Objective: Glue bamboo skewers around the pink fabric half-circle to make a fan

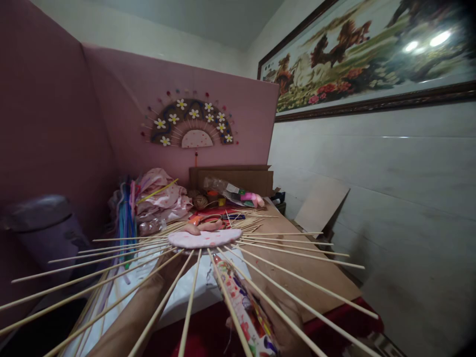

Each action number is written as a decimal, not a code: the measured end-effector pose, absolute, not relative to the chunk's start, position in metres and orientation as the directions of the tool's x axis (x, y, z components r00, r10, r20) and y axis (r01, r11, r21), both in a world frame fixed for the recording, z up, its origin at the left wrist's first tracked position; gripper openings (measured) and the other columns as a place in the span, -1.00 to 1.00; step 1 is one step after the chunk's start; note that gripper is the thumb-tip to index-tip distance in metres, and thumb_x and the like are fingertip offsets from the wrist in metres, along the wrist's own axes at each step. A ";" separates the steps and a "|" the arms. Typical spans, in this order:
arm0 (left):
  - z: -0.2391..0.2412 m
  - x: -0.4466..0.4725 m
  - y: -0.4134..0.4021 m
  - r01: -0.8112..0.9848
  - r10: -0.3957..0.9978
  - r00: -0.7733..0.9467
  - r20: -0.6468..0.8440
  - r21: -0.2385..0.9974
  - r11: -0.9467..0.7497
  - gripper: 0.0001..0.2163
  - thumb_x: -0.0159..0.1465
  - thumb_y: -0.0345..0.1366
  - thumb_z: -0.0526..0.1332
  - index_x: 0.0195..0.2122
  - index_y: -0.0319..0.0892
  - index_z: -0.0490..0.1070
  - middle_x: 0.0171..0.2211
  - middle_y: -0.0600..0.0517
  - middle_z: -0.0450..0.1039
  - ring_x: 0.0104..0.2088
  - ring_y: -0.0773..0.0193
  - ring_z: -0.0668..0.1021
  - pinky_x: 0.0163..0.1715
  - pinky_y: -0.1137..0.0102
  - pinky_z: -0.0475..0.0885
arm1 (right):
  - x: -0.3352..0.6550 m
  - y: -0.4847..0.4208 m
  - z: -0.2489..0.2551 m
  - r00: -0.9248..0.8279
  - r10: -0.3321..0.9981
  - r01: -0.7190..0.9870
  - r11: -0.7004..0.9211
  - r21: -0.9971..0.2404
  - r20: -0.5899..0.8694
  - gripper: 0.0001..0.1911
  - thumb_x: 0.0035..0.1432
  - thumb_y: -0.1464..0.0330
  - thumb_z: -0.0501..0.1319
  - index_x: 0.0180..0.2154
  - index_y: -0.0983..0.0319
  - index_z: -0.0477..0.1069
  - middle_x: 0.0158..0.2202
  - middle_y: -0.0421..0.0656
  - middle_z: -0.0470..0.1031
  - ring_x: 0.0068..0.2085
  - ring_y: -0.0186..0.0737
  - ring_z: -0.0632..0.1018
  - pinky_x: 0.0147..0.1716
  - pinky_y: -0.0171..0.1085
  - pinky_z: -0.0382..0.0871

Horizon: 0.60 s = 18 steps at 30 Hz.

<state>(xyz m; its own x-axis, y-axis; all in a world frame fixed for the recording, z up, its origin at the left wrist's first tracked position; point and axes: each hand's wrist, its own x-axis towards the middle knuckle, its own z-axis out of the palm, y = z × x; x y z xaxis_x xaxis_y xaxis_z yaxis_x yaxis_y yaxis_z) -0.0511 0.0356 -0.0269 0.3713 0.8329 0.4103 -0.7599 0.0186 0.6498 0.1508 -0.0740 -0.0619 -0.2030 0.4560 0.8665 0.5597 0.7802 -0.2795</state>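
My left hand (211,226) grips a half-round pad (204,239) covered in pale pink spotted cloth, its fingers closed over the far edge. Thin bamboo sticks (193,297) fan out from under the pad to both sides and toward me. Below these sticks, my right hand (284,322) is wrapped around a glue gun (240,302) with a colourful flowered body. Its tip points up at the pad's near edge; whether it touches cannot be made out. Sticks partly cover both hands.
Orange-handled scissors (197,220) and loose sticks (256,218) lie behind the pad. Farther back are crumpled pink cloth (159,193), a twine ball (200,200) and cardboard (234,179). A finished flowered fan (193,115) hangs on the pink panel. A lidded purple container (48,233) stands left.
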 end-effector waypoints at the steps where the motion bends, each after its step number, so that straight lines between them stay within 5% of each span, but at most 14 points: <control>1: -0.026 -0.050 0.035 -0.759 0.824 0.382 0.418 0.651 0.022 -0.59 -0.25 -0.30 0.51 -0.36 -0.17 0.44 -0.08 -0.05 0.51 0.06 -0.16 0.42 0.08 0.08 0.30 | 0.150 -0.075 -0.061 -0.204 0.457 0.561 0.780 -0.279 0.866 -0.60 0.23 0.25 -0.01 0.05 0.21 0.34 -0.30 -0.04 0.57 -0.32 -0.19 0.62 -0.37 -0.41 0.51; 10: -0.019 -0.048 0.038 -0.810 0.906 0.285 0.313 0.584 0.053 -0.75 -0.14 -0.64 0.27 -0.49 -0.16 0.47 -0.18 0.03 0.57 0.02 0.00 0.48 0.15 0.07 0.24 | 0.145 -0.087 -0.032 -0.144 0.557 0.541 0.737 -0.406 0.818 -0.63 0.18 0.16 0.13 -0.03 0.21 0.28 -0.40 -0.21 0.56 -0.54 -0.40 0.56 -0.51 -0.56 0.42; 13: -0.019 -0.048 0.039 -0.829 0.930 0.212 0.299 0.559 0.010 -0.75 -0.16 -0.67 0.21 -0.56 -0.16 0.46 -0.29 0.06 0.60 -0.04 0.05 0.53 0.16 0.07 0.23 | 0.141 -0.089 -0.022 -0.110 0.558 0.507 0.743 -0.437 0.822 -0.61 0.17 0.11 0.14 -0.05 0.19 0.29 -0.32 -0.19 0.57 -0.46 -0.39 0.58 -0.48 -0.55 0.43; 18: -0.021 -0.048 0.039 -0.833 0.947 0.166 0.275 0.553 -0.015 -0.74 -0.17 -0.69 0.18 -0.64 -0.16 0.45 -0.44 0.09 0.60 -0.14 0.10 0.57 0.13 0.08 0.28 | 0.140 -0.092 -0.012 -0.138 0.655 0.448 0.711 -0.542 0.743 -0.76 0.15 0.18 0.17 -0.22 0.19 0.37 -0.52 -0.26 0.48 -0.60 -0.40 0.49 -0.61 -0.52 0.39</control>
